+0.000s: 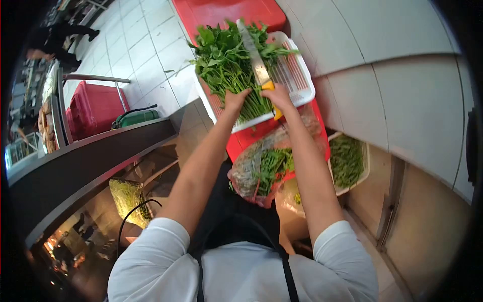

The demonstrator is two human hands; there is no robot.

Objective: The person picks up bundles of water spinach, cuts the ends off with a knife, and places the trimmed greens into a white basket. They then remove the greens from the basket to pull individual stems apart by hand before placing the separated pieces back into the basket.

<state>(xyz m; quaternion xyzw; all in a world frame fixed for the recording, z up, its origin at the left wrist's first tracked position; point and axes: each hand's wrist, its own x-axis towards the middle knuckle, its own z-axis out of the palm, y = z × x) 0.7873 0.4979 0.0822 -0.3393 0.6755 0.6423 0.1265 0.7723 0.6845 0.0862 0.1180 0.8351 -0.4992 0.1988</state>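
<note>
My right hand (278, 96) is closed round the yellow handle of a large knife (254, 55), whose blade points away from me over the greens. With my left hand (236, 100) I grip the stems of a big bunch of leafy greens (216, 63), its leaves turned away from me. The bunch lies in a white slotted basket (304, 80), which rests on something red. Nearer to me, below the basket, a clear plastic bag (246, 176) holds more greens.
At the right below stands a white container (365, 166) of thin greens. A red lid (241, 10) lies beyond the basket. To the left are a dark counter edge (100, 156), a red bin (95, 110), a green container (136, 118) and, farther off, a person (58, 40) on the tiled floor.
</note>
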